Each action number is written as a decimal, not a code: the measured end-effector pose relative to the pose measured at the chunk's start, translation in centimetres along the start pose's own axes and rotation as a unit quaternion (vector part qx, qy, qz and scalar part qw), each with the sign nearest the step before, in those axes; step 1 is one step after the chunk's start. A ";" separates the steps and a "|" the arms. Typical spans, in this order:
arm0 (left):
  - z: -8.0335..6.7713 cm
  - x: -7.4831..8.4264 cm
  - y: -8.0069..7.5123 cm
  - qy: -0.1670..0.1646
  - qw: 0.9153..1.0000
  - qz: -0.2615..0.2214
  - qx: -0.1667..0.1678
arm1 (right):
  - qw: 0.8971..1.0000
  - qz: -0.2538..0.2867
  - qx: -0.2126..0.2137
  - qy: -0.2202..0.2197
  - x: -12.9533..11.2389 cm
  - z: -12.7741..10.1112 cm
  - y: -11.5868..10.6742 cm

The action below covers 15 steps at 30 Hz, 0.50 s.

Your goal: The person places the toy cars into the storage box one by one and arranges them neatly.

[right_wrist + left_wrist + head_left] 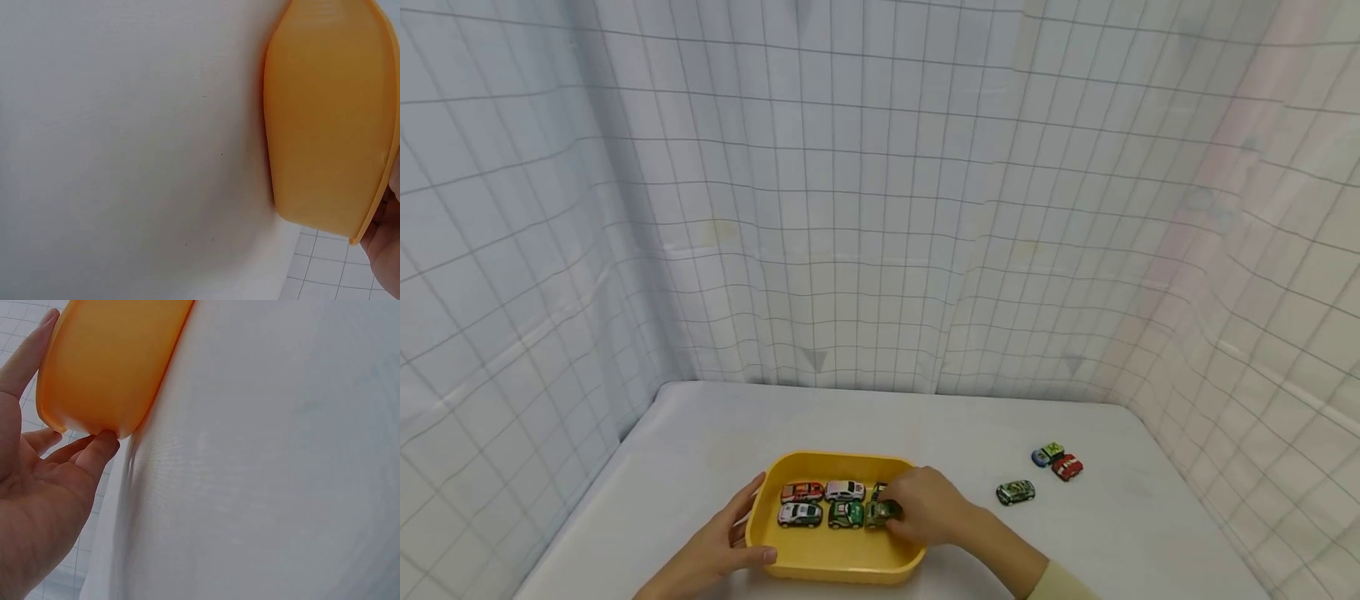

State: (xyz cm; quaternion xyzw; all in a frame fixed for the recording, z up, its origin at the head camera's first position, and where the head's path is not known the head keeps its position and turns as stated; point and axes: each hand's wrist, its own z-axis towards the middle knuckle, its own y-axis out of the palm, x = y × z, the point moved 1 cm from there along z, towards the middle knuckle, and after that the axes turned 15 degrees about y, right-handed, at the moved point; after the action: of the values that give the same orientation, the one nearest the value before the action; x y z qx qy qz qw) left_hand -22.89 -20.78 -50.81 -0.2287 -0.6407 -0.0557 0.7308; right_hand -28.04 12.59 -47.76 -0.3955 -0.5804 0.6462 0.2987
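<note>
A yellow plastic tray sits on the white surface with toy cars in two rows inside it. My left hand holds its left end, thumb at the near rim and fingers against the outer wall; in the left wrist view the hand touches the orange-looking wall. Reaching over the right rim, my right hand pinches a dark green toy car in the near row. Its fingers partly cover another car behind. Beside these are a green car and a white car.
Right of the tray lie a camouflage toy car, a red car and a blue-green car, the last two touching. A red-orange car and a pale car fill the tray's far row. Checked curtains surround the table.
</note>
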 end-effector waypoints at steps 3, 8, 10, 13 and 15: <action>0.0 -0.1 -0.1 0.003 1.000 -0.001 -0.002 | 1.000 -0.006 -0.025 0.006 -0.3 0.4 0.2; -0.1 -0.1 -0.1 0.015 1.000 -0.007 -0.008 | 0.999 -0.015 -0.039 0.024 -0.6 0.7 0.3; -0.1 -0.1 -0.2 0.017 1.000 -0.010 -0.008 | 0.999 -0.015 -0.037 0.029 -0.7 0.7 0.3; -0.1 0.1 -0.2 0.019 1.000 -0.016 -0.006 | 0.999 -0.011 -0.035 0.036 -0.8 0.7 0.3; -0.1 0.1 -0.2 0.020 1.000 -0.017 -0.005 | 0.999 0.000 -0.035 0.039 -0.9 0.7 0.3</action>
State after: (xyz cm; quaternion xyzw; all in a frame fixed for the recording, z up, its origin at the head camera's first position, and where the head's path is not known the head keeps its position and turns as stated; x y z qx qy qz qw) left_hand -22.84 -20.93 -50.64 -0.2202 -0.6298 -0.0755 0.7411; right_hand -28.20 11.43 -47.93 -0.4308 -0.5900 0.6099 0.3071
